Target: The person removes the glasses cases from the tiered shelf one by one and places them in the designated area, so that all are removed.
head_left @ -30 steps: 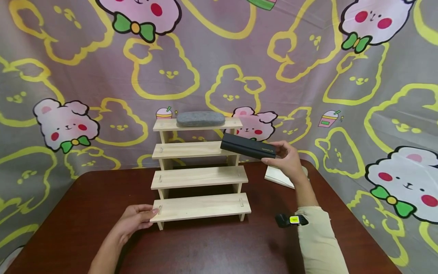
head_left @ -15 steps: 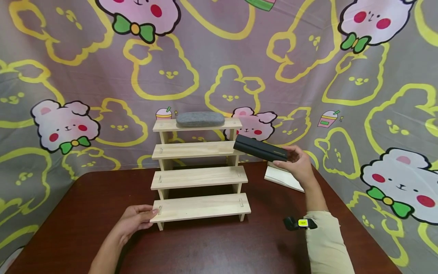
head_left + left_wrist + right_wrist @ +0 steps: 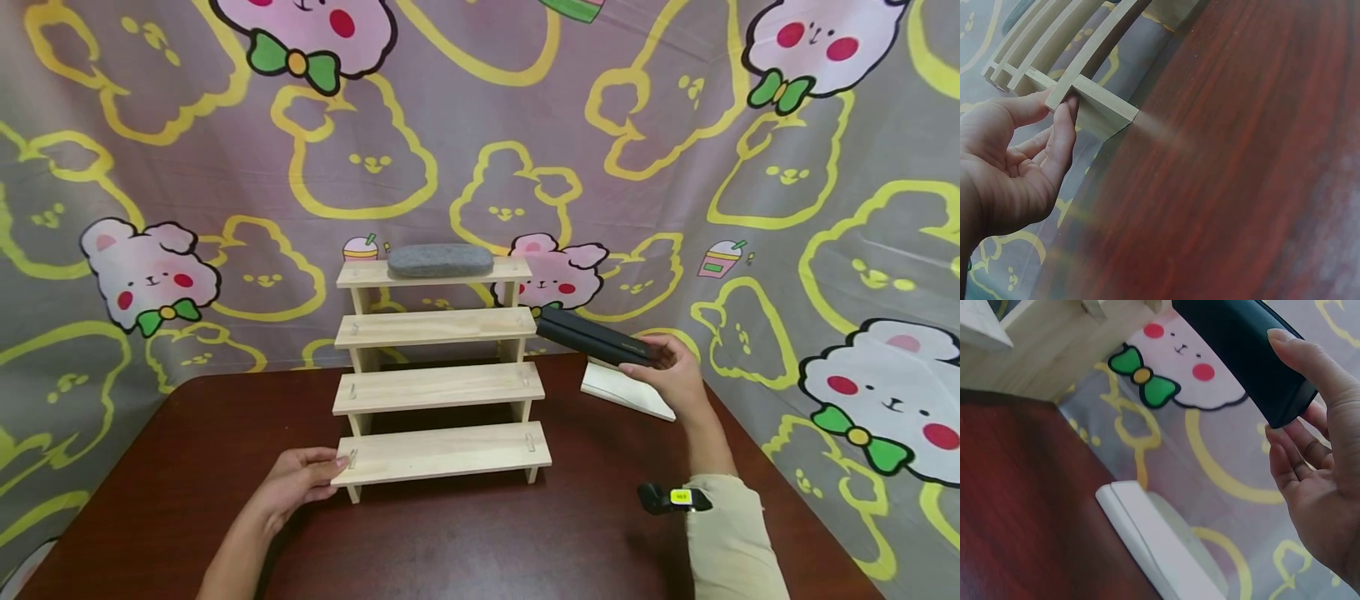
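A pale wooden four-step display rack stands on the table. My left hand pinches the left end of its lowest board; in the left wrist view thumb and fingers close on that board's corner. My right hand grips one end of a long black glasses case with small gold lettering. The case is held in the air just right of the rack, tilted with its far end higher. In the right wrist view my thumb lies on top of the black case and fingers are underneath.
A grey, felt-like oblong case lies on the rack's top board. On the table at the back right, below the black case, is a white case. A patterned cloth hangs close behind the dark red table.
My right hand has carried the black case rightward and slightly down, from in front of the rack's upper boards to beside them. The left hand stays on the lowest board.
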`<state>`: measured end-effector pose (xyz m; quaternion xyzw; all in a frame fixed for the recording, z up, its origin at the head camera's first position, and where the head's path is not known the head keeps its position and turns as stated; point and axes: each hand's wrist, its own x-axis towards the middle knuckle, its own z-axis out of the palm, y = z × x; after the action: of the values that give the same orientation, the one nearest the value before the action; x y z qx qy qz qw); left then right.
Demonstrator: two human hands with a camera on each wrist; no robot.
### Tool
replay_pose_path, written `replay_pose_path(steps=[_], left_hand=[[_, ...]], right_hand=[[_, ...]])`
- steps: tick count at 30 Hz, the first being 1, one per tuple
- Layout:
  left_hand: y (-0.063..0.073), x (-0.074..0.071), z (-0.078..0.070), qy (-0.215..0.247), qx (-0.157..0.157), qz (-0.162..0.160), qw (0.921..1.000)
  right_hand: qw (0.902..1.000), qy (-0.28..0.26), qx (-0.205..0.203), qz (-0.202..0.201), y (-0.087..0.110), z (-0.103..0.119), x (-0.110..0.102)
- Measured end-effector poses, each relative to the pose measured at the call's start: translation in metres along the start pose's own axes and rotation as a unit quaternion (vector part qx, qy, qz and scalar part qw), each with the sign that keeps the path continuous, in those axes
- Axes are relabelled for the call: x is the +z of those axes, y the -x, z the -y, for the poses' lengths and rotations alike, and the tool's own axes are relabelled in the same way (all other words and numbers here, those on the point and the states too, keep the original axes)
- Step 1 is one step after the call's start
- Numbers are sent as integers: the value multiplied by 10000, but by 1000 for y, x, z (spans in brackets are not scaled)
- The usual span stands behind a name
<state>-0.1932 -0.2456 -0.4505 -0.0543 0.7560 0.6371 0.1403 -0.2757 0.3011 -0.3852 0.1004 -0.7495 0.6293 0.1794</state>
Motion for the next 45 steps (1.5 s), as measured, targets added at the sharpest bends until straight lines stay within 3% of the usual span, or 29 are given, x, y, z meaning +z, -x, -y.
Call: replay_pose_path(steps=[10,20,29,45], left_hand=[[-2,-1,0,-1,29,-3,10000],[-2,0,0,9,32,-1,10000],[-2,-2,2,-25,12,-18,10000],[-1,-1,1,-39,60,34,10000]], right_hand=[[9954,727,578,-223,13,-18,-19],[9909,957,887,-324,27,-41,-37],[9811,1294,1439,-96,39,-56,-51],[9607,2094,1801,286,47,-72,-60]])
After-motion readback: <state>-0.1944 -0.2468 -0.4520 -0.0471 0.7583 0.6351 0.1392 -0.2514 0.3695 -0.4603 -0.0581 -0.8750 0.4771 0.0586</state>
